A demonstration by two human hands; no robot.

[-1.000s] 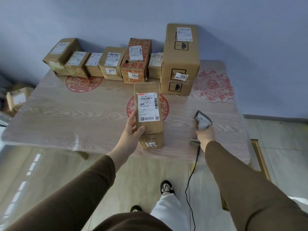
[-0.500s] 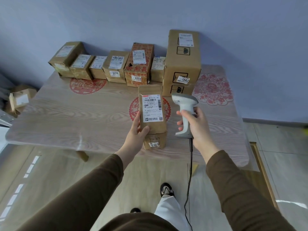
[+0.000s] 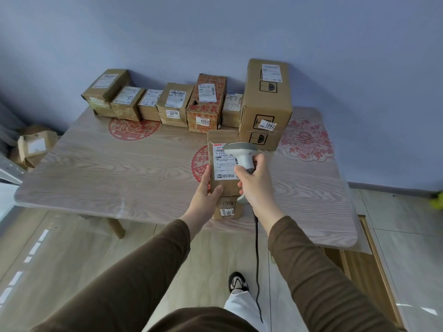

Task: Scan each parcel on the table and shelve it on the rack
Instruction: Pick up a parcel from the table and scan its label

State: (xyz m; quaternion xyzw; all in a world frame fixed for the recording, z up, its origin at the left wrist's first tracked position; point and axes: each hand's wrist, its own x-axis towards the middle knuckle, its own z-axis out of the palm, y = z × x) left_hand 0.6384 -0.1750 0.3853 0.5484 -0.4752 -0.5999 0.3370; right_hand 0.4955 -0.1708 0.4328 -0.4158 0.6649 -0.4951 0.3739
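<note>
Parcel upright in your left hand's grip; your right hand clutches the scanner over its label. Bare table leftward.

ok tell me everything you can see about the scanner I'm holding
The scanner is a light grey, plastic-looking handheld barcode gun with a wide, flat head and a slimmer handle. The right hand grips the handle, fingers curled round it. Its head hangs over the white shipping label of the tall brown parcel, which the left hand holds upright at the table's near edge. A dark cable runs down from the base of the handle toward the floor.
</note>
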